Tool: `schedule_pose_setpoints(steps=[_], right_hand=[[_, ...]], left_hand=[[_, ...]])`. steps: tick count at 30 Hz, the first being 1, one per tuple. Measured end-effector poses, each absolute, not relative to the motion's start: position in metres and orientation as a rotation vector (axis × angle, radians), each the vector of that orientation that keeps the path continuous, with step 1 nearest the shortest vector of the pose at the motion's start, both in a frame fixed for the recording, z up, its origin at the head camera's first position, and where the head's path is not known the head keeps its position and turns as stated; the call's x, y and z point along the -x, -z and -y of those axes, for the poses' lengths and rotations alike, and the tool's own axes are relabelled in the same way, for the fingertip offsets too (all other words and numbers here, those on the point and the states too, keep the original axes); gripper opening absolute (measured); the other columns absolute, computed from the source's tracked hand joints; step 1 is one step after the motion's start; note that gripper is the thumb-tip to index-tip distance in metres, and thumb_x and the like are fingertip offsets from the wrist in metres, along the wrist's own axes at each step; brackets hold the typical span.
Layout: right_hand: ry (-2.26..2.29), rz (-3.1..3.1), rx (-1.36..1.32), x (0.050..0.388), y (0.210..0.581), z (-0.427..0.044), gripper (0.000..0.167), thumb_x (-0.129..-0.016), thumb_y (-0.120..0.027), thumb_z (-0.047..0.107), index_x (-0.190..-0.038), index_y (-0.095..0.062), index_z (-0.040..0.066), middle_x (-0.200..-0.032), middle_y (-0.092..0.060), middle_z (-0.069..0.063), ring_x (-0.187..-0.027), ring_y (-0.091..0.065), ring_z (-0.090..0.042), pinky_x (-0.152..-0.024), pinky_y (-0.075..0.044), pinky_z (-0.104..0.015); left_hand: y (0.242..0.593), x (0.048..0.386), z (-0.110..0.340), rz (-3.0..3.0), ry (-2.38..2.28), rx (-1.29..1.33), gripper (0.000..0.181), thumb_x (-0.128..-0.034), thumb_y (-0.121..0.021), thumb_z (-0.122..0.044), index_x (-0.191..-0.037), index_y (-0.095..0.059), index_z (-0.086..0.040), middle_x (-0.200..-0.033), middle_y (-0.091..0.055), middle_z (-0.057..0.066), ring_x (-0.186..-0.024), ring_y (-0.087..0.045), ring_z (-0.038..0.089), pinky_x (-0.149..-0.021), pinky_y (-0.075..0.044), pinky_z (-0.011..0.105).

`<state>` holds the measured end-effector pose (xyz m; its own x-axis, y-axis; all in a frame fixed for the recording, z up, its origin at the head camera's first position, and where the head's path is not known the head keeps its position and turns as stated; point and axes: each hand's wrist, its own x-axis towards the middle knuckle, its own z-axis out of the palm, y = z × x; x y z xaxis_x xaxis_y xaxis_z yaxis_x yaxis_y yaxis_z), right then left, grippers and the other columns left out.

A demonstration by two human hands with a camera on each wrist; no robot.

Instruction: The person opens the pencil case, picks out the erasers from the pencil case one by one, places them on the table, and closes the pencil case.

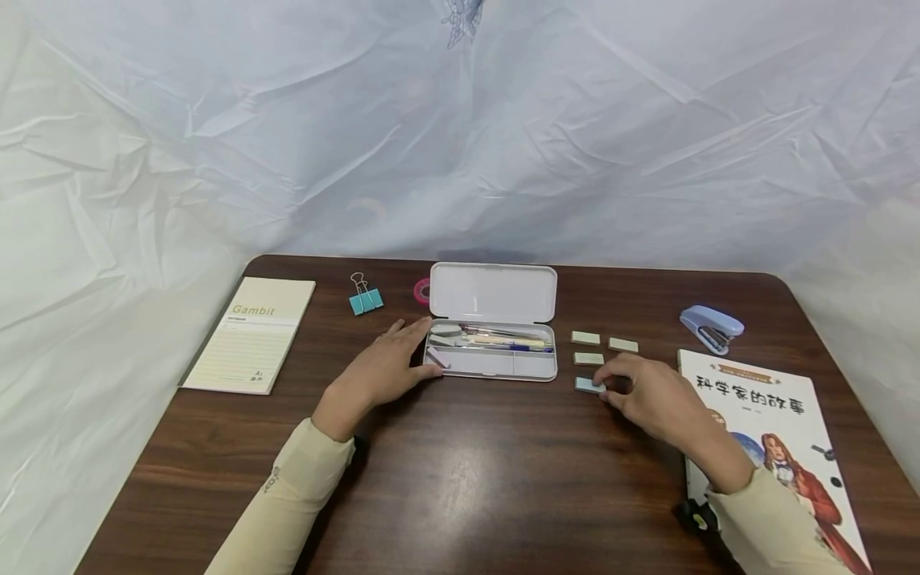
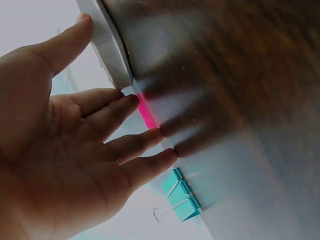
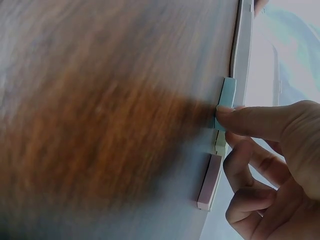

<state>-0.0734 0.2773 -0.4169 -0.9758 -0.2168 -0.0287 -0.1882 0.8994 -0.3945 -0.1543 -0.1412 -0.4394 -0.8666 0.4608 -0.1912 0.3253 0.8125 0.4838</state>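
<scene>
A pale pencil case [image 1: 494, 374] lies open with its lid [image 1: 493, 292] tipped back; pens [image 1: 510, 342] lie in its long compartment and a small pinkish block [image 1: 438, 357] in the front one. My left hand [image 1: 384, 363] touches the case's left side, thumb at its front corner and fingers extended; the palm [image 2: 75, 150] faces the left wrist camera. Between thumb and fingers, my right hand [image 1: 654, 395] pinches a light blue eraser [image 1: 586, 385], which looks teal in the right wrist view. Behind it sit three similar pale erasers [image 1: 588, 359].
A teal binder clip [image 1: 366, 301] and a pink ring-shaped item [image 1: 422, 291] lie left of the case. At far left is a notebook [image 1: 251, 335]. On the right, a blue stapler [image 1: 711, 326] stands behind a picture-covered book [image 1: 762, 431], partly under my right forearm.
</scene>
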Motion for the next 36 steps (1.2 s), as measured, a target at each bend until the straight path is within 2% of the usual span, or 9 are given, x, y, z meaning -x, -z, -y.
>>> schedule_pose_setpoints(steps=[7,11,15,18,25,30,36], right_hand=[[0.635,-2.974,0.312,0.073,0.416,-0.276,0.016,-0.097,-0.091,0.016,-0.111,-0.086,0.023,-0.117,-0.083,-0.005,-0.075,-0.060,-0.012,-0.061,-0.046,-0.035],[0.715,-2.941,0.280,0.073,0.413,-0.273,0.019,-0.098,-0.091,0.025,-0.117,-0.085,0.025,-0.106,-0.081,0.000,-0.073,-0.056,-0.011,-0.061,-0.043,-0.033],[0.800,-2.925,0.268,0.077,0.408,-0.264,0.020,-0.102,-0.088,0.030,-0.121,-0.085,0.025,-0.103,-0.080,0.004,-0.077,-0.060,-0.011,-0.066,-0.046,-0.032],[0.822,-2.934,0.277,0.082,0.406,-0.251,0.018,-0.103,-0.087,0.030,-0.121,-0.085,0.026,-0.108,-0.082,0.005,-0.077,-0.060,-0.011,-0.070,-0.046,-0.033],[0.875,-2.945,0.353,0.100,0.405,-0.211,0.015,-0.105,-0.085,0.027,-0.119,-0.088,0.021,-0.100,-0.084,0.006,-0.068,-0.055,-0.009,-0.063,-0.044,-0.032],[0.919,-2.920,0.401,0.111,0.408,-0.185,0.013,-0.105,-0.085,0.029,-0.116,-0.089,0.023,-0.099,-0.085,0.008,-0.067,-0.060,-0.004,-0.065,-0.050,-0.033],[0.951,-2.888,0.431,0.120,0.415,-0.157,0.014,-0.105,-0.085,0.032,-0.115,-0.090,0.024,-0.101,-0.087,0.007,-0.064,-0.054,-0.006,-0.065,-0.048,-0.031]], left_hand=[[0.457,0.160,0.146,-2.722,-0.659,-0.617,0.097,-0.1072,-0.076,-0.059,-0.182,-0.034,-0.014,-0.188,-0.039,0.009,-0.175,-0.029,0.054,-0.144,-0.028,0.066],[0.461,0.162,0.148,-2.726,-0.652,-0.615,0.097,-0.1075,-0.074,-0.062,-0.182,-0.034,-0.016,-0.188,-0.039,0.007,-0.176,-0.029,0.052,-0.145,-0.028,0.064],[0.447,0.157,0.144,-2.703,-0.644,-0.607,0.097,-0.1080,-0.074,-0.062,-0.182,-0.033,-0.014,-0.188,-0.038,0.010,-0.175,-0.028,0.054,-0.144,-0.027,0.067],[0.438,0.154,0.142,-2.694,-0.649,-0.606,0.096,-0.1088,-0.074,-0.059,-0.182,-0.033,-0.012,-0.188,-0.038,0.012,-0.174,-0.028,0.055,-0.144,-0.028,0.067],[0.454,0.160,0.146,-2.715,-0.644,-0.610,0.098,-0.1073,-0.074,-0.062,-0.182,-0.033,-0.014,-0.188,-0.038,0.010,-0.176,-0.027,0.053,-0.144,-0.027,0.066],[0.461,0.162,0.148,-2.721,-0.645,-0.618,0.098,-0.1075,-0.074,-0.062,-0.182,-0.033,-0.015,-0.188,-0.038,0.008,-0.176,-0.028,0.052,-0.145,-0.027,0.065],[0.458,0.161,0.147,-2.724,-0.617,-0.614,0.098,-0.1083,-0.069,-0.067,-0.183,-0.032,-0.016,-0.188,-0.038,0.008,-0.174,-0.029,0.055,-0.142,-0.031,0.069]])
